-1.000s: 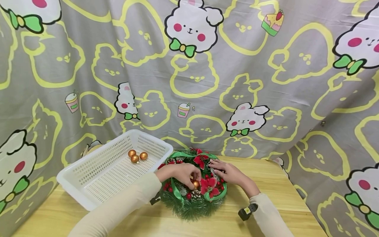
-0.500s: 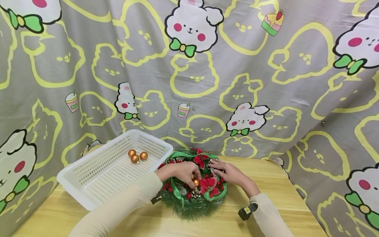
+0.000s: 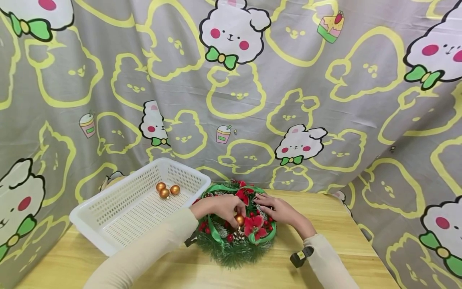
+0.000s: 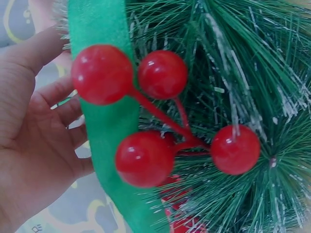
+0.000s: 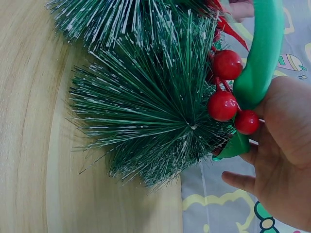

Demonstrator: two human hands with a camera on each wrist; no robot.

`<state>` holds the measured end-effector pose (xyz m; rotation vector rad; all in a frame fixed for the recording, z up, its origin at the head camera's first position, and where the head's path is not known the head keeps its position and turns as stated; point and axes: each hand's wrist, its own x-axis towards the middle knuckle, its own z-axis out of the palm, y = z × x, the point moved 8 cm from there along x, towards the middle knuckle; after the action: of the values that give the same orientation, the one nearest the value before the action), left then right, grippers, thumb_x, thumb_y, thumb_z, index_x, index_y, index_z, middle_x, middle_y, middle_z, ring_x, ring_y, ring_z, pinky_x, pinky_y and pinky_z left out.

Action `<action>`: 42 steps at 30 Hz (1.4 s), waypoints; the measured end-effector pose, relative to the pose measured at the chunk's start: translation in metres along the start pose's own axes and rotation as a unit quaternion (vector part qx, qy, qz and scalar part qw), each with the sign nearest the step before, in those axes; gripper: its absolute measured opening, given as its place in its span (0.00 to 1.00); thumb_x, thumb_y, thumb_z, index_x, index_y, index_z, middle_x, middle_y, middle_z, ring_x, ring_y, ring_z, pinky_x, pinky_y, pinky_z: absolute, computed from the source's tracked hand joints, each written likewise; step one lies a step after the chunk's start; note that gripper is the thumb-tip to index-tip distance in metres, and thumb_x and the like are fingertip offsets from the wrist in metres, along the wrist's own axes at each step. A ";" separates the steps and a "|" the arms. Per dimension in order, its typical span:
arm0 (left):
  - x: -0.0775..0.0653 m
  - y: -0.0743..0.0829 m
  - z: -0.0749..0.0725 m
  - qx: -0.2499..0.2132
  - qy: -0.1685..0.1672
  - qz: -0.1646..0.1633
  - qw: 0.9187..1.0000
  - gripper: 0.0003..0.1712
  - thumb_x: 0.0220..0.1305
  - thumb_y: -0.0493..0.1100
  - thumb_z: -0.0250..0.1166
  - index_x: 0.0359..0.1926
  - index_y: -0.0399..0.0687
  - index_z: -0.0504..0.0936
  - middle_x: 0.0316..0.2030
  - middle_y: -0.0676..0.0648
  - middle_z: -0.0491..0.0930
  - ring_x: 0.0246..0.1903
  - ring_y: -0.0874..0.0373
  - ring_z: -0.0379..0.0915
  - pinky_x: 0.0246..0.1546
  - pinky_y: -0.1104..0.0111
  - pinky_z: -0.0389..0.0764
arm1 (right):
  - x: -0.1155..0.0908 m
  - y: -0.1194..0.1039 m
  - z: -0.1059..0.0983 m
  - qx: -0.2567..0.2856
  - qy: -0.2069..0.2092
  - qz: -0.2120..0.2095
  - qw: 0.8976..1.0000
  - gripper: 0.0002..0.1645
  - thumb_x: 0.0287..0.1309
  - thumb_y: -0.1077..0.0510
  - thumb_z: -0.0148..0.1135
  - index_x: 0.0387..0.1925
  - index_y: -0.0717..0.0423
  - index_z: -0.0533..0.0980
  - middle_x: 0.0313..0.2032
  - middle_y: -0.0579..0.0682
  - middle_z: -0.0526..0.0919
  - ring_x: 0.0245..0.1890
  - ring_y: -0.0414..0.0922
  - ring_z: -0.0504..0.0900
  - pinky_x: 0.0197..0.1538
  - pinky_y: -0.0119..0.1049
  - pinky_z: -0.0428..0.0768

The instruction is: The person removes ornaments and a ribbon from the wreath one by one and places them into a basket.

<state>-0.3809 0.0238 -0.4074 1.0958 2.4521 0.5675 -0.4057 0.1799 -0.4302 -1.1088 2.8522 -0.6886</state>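
Observation:
A green pine wreath (image 3: 234, 255) lies on the table, trimmed with green ribbon (image 4: 107, 121), red berries (image 4: 146, 158), red flowers (image 3: 254, 227) and pinecones (image 3: 238, 235). Over its middle, my left hand (image 3: 226, 209) pinches a gold Christmas bauble (image 3: 239, 219) just above a pinecone. The left wrist view does not show that bauble; ribbon and berries cover part of the fingers. My right hand (image 3: 283, 211) rests on the wreath's right side with fairly straight fingers. In the right wrist view, its fingers lie partly behind the ribbon (image 5: 265, 53) and berries (image 5: 223, 105).
Left of the wreath stands a white perforated plastic basket (image 3: 108, 241). Inside it several gold baubles (image 3: 164, 193) sit together toward the far right end. A grey curtain (image 3: 249, 96) with cartoon prints hangs behind the wooden table (image 3: 325, 228).
The left hand and the bauble have risen slightly over the wreath. My right hand keeps its place, and the basket has not moved.

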 end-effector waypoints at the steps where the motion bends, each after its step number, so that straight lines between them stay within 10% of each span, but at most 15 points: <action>1: 0.000 0.001 -0.001 0.001 0.001 0.002 1.000 0.14 0.56 0.42 0.77 0.44 0.53 0.85 0.38 0.58 0.82 0.34 0.69 0.75 0.37 0.73 0.78 | 0.000 0.000 0.000 0.000 0.000 -0.001 1.000 0.23 0.76 0.56 0.54 0.67 0.57 0.75 0.72 0.58 0.70 0.74 0.62 0.64 0.65 0.61 0.72; 42: -0.026 -0.002 -0.053 0.026 0.083 0.027 0.996 0.15 0.60 0.47 0.74 0.48 0.53 0.87 0.41 0.55 0.85 0.44 0.56 0.81 0.43 0.69 0.78 | 0.001 -0.004 -0.001 -0.016 -0.004 -0.002 1.000 0.23 0.76 0.57 0.54 0.67 0.57 0.75 0.72 0.58 0.70 0.74 0.62 0.64 0.64 0.60 0.73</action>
<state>-0.3926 -0.0082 -0.3586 1.1830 2.5980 0.6379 -0.4046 0.1771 -0.4276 -1.1201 2.8649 -0.6397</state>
